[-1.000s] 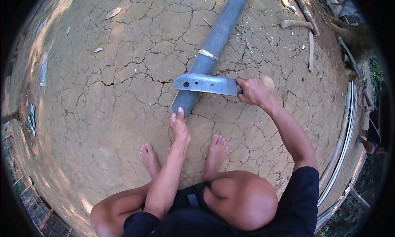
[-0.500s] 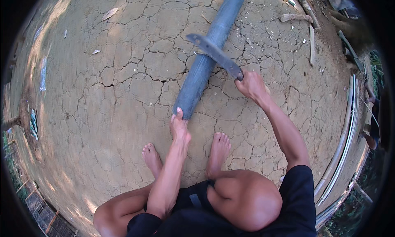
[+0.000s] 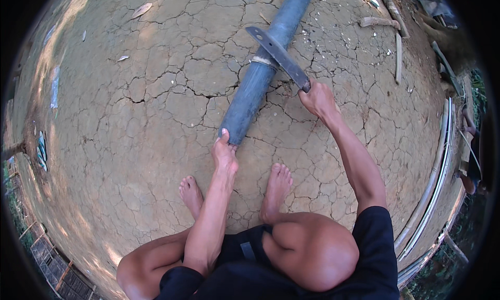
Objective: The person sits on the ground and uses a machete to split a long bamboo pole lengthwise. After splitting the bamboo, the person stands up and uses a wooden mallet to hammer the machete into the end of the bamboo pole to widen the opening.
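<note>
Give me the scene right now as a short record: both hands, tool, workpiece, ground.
Left hand: gripping the near end of the grey pole, thumb on top
Right hand: closed around the handle of the large knife
Blade: crosses over the pole beside its pale ring; contact unclear
Ground: bare, cracked earth

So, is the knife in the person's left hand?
No, the right hand grips the knife, while the left hand holds the near end of the dark pole.

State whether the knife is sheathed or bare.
Bare: the knife shows uncovered metal from its tip nearly to the right hand.
</note>
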`<action>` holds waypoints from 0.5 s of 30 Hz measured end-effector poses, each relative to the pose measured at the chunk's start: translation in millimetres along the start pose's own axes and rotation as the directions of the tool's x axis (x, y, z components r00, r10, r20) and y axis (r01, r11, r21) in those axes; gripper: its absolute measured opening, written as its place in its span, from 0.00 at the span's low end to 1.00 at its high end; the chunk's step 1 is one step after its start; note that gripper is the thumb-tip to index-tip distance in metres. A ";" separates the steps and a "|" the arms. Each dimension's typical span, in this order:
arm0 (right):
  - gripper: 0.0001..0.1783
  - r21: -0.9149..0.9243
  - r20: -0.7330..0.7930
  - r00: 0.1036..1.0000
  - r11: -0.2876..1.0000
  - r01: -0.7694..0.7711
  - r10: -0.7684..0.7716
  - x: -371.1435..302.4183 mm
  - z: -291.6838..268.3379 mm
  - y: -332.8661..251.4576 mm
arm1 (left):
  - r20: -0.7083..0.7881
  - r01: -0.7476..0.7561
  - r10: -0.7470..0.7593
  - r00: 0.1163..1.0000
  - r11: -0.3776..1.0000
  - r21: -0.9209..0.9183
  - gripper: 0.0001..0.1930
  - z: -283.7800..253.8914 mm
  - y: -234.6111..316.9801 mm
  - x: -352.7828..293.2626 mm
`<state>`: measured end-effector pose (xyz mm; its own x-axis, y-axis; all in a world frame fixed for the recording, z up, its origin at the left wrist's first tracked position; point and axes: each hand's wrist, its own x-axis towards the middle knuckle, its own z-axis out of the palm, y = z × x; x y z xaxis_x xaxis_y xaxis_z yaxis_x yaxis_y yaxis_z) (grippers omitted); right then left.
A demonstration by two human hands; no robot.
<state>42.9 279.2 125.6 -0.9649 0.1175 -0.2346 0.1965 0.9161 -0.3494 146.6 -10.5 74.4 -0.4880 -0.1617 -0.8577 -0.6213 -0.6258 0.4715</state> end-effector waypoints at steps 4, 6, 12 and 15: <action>0.19 -0.126 0.208 0.934 0.940 0.318 -0.289 -24.1 2.7 -5.5 | -0.004 -0.005 0.005 1.000 0.999 -0.037 0.28 -4.6 5.6 8.7; 0.19 -0.139 0.197 0.914 0.913 0.383 -0.353 -26.9 8.3 5.6 | 0.002 0.022 -0.022 1.000 0.999 -0.046 0.27 -3.7 7.8 9.8; 0.20 -0.096 0.147 0.929 0.929 0.356 -0.341 -29.1 20.2 6.7 | 0.015 0.026 -0.025 1.000 0.999 -0.029 0.26 -3.9 11.7 11.2; 0.20 -0.078 0.134 0.948 0.951 0.300 -0.288 -21.9 19.5 13.5 | 0.044 0.034 -0.033 0.999 0.999 -0.034 0.25 -4.5 13.8 10.7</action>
<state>70.1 281.5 108.3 -0.9482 -0.2040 -0.2435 -0.1162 0.9361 -0.3320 135.6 -24.3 70.8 -0.4937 -0.1077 -0.8629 -0.6167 -0.6563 0.4348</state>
